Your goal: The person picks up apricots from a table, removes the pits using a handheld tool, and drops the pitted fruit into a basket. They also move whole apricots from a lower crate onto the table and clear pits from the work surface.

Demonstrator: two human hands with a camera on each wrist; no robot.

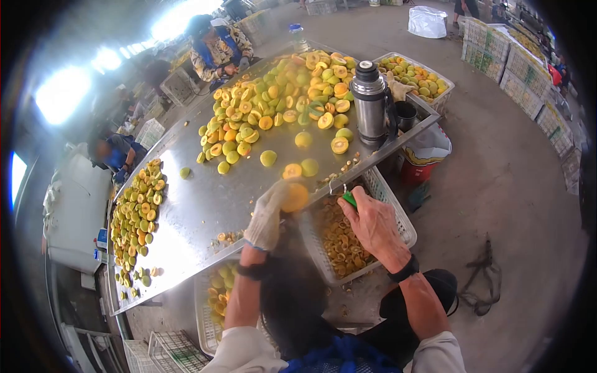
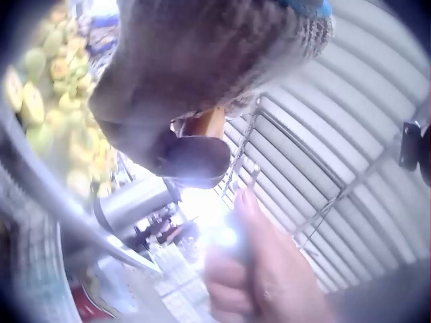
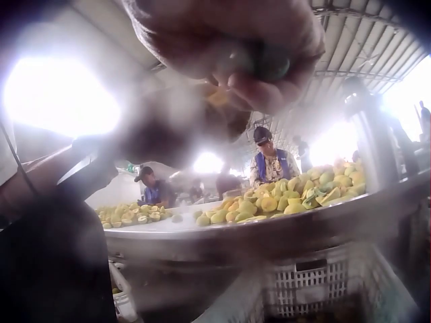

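In a whitish glove, my left hand (image 1: 266, 214) grips a cut orange-yellow fruit half (image 1: 295, 198) above the table's near edge. Just to its right, my bare right hand (image 1: 375, 225) is curled round a green-handled tool (image 1: 349, 199) with a thin metal end, over a white crate of brown pits (image 1: 342, 239). In the left wrist view the gloved hand (image 2: 195, 74) holds the fruit (image 2: 205, 124), and the tool's metal tip (image 2: 252, 172) points up from the bare hand (image 2: 269, 269), apart from the fruit. The right wrist view shows the bare fingers (image 3: 249, 60) round the handle.
On the metal table (image 1: 205, 186) lie a big heap of fruit (image 1: 273, 93) and a second heap (image 1: 137, 217) at left. A steel thermos (image 1: 371, 105) stands by the right edge, near a dark cup (image 1: 405, 114) and a full fruit crate (image 1: 429, 81). Another person (image 1: 217, 50) works across the table.
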